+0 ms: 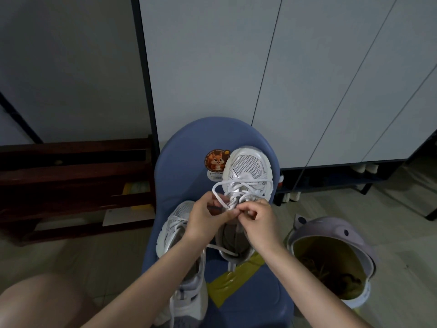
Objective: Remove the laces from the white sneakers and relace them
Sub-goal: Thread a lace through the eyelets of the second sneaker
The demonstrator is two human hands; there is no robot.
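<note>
Sneakers on a blue stool (pixel 179 147): one (pixel 176 233) lies at its left edge, laced. The left hand (pixel 203 221) and right hand (pixel 256 216) pinch the lace (pixel 218 198) over the other sneaker (pixel 248 171), mid-stool. Feeding each end fully through its eyelet before pulling should keep the lace flat.

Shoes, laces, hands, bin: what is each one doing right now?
Right shoe: on the blue stool, lace loose and looped.
Left shoe: on the stool, laced.
Left hand: pinching the lace.
Right hand: pinching the lace.
Bin: lid flipped open.
</note>
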